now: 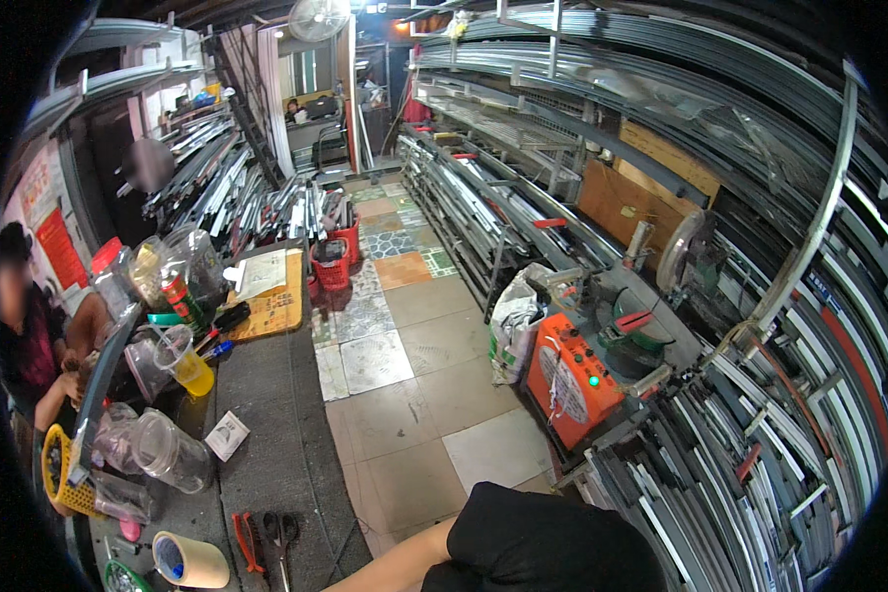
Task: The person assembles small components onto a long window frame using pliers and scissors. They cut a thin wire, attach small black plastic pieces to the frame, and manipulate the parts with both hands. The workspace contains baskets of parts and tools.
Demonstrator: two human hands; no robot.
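Neither of my hands shows. A bare arm [395,562] below a black sleeve [553,543] crosses the lower edge beside the workbench [276,434]; its hand is out of the picture, and I cannot tell which side it belongs to. Closest to that arm on the dark bench top lie scissors [282,538] with black handles and red-handled pliers [248,543]. A wide roll of tape [189,560] rests to their left. Farther up are a clear plastic jar [171,451], a small white packet [227,436] and a plastic cup with yellow liquid [189,367].
Another person [35,335] sits at the far left, hands together behind a metal bar [104,385]. An orange machine [572,380] with a green light stands right of the tiled aisle [395,395], near a white sack [516,321]. Racks of metal profiles [681,493] line the right side.
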